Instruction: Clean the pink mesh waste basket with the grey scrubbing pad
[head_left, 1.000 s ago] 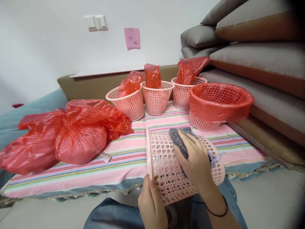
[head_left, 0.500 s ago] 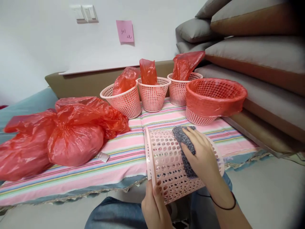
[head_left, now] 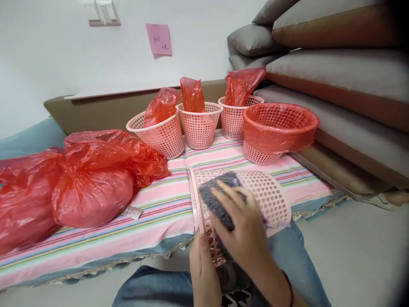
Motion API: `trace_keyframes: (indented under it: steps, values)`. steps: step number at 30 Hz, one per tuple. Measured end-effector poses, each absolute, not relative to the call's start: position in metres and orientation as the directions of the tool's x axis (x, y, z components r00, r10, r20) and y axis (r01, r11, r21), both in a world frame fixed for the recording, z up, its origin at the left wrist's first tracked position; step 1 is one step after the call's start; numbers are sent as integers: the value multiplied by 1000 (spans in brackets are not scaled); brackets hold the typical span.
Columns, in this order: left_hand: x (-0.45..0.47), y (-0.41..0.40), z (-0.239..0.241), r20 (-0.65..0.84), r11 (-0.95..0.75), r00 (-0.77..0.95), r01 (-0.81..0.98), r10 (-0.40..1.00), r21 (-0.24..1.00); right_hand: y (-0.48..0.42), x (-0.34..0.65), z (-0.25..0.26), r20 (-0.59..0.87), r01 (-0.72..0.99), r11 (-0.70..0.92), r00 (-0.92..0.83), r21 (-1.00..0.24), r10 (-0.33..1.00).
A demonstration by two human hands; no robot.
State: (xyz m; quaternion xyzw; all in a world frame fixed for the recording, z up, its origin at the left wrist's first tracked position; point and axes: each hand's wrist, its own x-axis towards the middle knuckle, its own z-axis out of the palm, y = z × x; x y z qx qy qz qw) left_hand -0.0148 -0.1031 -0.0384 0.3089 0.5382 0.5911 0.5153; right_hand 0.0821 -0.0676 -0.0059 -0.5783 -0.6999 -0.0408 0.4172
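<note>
A pink perforated plastic basket [head_left: 271, 194] lies on its side over my lap, at the near edge of the striped cloth. My left hand [head_left: 202, 269] grips its rim from below, fingers closed on the edge. My right hand [head_left: 244, 228] presses a dark grey cloth [head_left: 214, 201] flat against the basket's outer wall, fingers spread over it. The cloth sits near the rim end of the wall. My jeans show below both hands.
Three pink baskets [head_left: 200, 125] with red plastic bags inside stand in a row at the back. A wider basket [head_left: 277, 130] wrapped in red plastic is on the right. Full red bags [head_left: 92, 187] lie at left. Grey cushions [head_left: 335, 68] are stacked at right.
My right hand has slid the grey cloth from the basket's far side toward the rim end. The view has shifted right, and the basket has turned a little.
</note>
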Motion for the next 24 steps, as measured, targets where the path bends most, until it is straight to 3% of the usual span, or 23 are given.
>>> trace_keyframes:
  steps: [6, 12, 18, 21, 24]
  values:
    - [-8, -98, -48, -109, 36, -303, -237, 947, 971, -56, 80, -4, 579, 857, 302, -6, -417, 815]
    - [4, -106, -40, -217, 115, -365, -281, 905, 953, -25, 173, -37, 485, 841, 27, 286, -541, 826]
    - [5, -106, -44, -179, 76, -410, -256, 894, 964, -23, 202, -47, 432, 735, 105, 270, -670, 860]
    - [3, -106, -49, -209, 99, -412, -273, 887, 957, -26, 203, -47, 419, 566, 185, 317, -803, 851]
    - [1, -107, -54, -198, 93, -419, -259, 886, 962, -27, 208, -51, 423, 464, 216, 408, -859, 809]
